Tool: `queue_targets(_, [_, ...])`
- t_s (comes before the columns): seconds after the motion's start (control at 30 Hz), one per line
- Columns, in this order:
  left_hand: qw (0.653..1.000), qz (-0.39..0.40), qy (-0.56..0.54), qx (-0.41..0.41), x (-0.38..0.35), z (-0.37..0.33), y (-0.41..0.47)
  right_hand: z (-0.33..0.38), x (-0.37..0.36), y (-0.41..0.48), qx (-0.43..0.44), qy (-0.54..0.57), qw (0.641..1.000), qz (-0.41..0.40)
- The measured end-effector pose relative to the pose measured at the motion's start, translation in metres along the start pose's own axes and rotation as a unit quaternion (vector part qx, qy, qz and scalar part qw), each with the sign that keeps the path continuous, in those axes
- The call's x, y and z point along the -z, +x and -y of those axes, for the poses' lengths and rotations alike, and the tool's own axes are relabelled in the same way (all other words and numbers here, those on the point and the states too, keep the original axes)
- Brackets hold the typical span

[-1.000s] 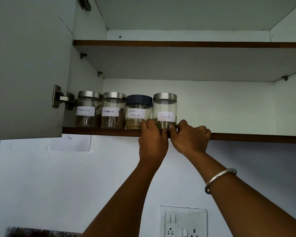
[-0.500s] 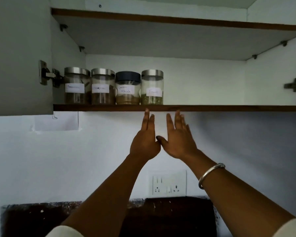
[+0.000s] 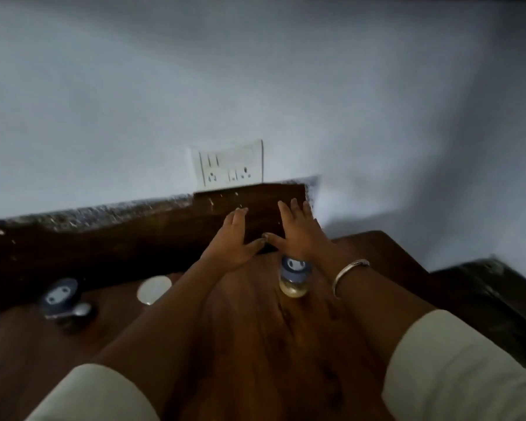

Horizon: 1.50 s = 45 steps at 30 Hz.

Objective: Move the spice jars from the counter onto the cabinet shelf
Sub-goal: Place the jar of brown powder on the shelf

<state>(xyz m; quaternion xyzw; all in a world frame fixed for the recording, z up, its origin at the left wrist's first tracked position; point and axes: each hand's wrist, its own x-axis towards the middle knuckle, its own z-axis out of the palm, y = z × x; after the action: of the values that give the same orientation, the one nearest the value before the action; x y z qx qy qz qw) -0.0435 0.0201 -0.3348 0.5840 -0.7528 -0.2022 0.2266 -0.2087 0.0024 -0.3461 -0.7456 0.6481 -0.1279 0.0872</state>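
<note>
The view looks down on a wooden counter (image 3: 255, 329), blurred by motion. A jar with a dark blue lid and pale yellow contents (image 3: 294, 279) stands on it, just below my right hand (image 3: 298, 235). My left hand (image 3: 234, 241) hovers beside the right one, thumbs nearly touching. Both hands have straight fingers and hold nothing. Another dark-lidded jar (image 3: 60, 299) stands at the left of the counter, with a white-lidded jar (image 3: 154, 289) partly hidden behind my left forearm. The cabinet shelf is out of view.
A white socket plate (image 3: 230, 164) sits on the wall above a dark backsplash (image 3: 104, 235). A dark lower surface (image 3: 486, 293) lies to the right of the counter's edge.
The view swung down from the cabinet to the counter. Both hands let go of the fennel jar on the shelf and dropped, empty, to above the counter.
</note>
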Motion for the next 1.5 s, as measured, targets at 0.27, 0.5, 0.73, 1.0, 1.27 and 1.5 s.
queue_targets(0.27, [0.994,0.092,0.005,0.063,-0.122,-0.005,0.024,-0.105,-0.098,0.015,0.023,-0.025,0.992,0.123])
queue_targets(0.5, [0.986,0.094,-0.026,0.132,-0.189,0.019,0.034,-0.138,-0.147,0.022,0.040,-0.001,0.992,0.119])
queue_targets(0.73, [0.968,0.085,-0.117,0.203,-0.219,0.031,0.046,-0.140,-0.171,0.033,0.023,0.035,0.996,0.075])
queue_targets(1.0, [0.970,0.060,-0.134,0.192,-0.222,0.032,0.047,-0.136,-0.174,0.028,-0.013,0.128,0.992,0.006])
queue_targets(1.27, [0.976,0.044,-0.164,0.135,-0.207,0.019,0.032,-0.122,-0.122,-0.006,-0.116,0.246,0.962,-0.005])
queue_targets(1.5, [0.978,0.008,-0.201,0.061,-0.163,0.006,0.008,-0.080,-0.099,-0.034,-0.144,0.285,0.943,-0.100])
